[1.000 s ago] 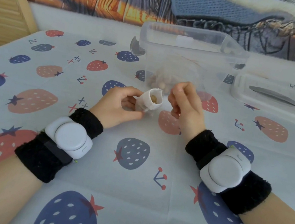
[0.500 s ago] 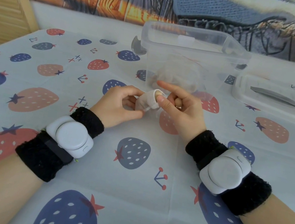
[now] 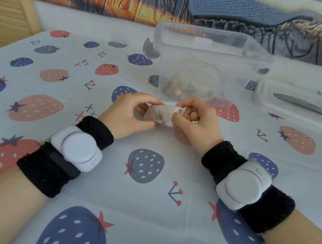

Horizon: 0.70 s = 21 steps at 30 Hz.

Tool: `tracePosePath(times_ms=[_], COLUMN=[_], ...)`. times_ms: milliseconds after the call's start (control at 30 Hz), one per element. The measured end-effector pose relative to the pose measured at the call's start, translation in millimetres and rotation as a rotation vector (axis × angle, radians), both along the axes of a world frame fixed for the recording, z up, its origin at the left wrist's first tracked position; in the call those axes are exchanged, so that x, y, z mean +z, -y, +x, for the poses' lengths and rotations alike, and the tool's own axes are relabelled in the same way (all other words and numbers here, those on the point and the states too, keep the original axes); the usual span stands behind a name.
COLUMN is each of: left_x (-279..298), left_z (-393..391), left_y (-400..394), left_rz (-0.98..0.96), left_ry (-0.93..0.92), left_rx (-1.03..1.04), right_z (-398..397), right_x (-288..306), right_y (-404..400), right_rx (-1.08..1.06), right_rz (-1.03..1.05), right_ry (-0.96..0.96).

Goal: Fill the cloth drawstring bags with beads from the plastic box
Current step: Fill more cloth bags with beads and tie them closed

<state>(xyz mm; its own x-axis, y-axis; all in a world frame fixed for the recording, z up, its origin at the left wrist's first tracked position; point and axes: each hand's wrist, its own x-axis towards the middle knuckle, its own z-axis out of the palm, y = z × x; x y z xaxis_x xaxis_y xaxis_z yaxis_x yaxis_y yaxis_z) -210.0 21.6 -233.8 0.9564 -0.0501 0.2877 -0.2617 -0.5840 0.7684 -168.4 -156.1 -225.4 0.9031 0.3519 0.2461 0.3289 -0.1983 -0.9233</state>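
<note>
A small white cloth drawstring bag (image 3: 162, 113) lies sideways between my hands, just above the tablecloth, with its mouth pointing right. My left hand (image 3: 128, 114) pinches the bag's closed end. My right hand (image 3: 194, 122) pinches the bag's mouth with thumb and forefinger and also cradles a tan wooden bead (image 3: 193, 115) in its curled fingers. Behind my hands stands the clear plastic box (image 3: 205, 66), open on top, with a heap of tan beads (image 3: 176, 88) and pale cloth showing through its wall.
The box's clear lid (image 3: 303, 104) with a grey handle lies on the table to the right of the box. A strawberry-print tablecloth (image 3: 141, 181) covers the table. A wooden panel (image 3: 5, 0) stands at the far left, and a printed backdrop runs behind.
The bag has tipped from mouth-up to lying sideways. My right hand has moved from poking a finger into the mouth to pinching its rim, with a bead now showing in its fingers.
</note>
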Motion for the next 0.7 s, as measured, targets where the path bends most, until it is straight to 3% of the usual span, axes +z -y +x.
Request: tracePosePath(times_ms=[133,700], left_x=[1,4], left_z=[0,0], left_y=[0,1], left_rz=[0.012,-0.097], left_ry=[-0.011,-0.013], left_rx=[-0.014,-0.01], right_z=[-2,-2], right_x=[-1,11], right_y=[-2,3], right_rx=[0.108,0.082], right_rz=[0.051,0.081], right_ry=[-0.139,-0.336])
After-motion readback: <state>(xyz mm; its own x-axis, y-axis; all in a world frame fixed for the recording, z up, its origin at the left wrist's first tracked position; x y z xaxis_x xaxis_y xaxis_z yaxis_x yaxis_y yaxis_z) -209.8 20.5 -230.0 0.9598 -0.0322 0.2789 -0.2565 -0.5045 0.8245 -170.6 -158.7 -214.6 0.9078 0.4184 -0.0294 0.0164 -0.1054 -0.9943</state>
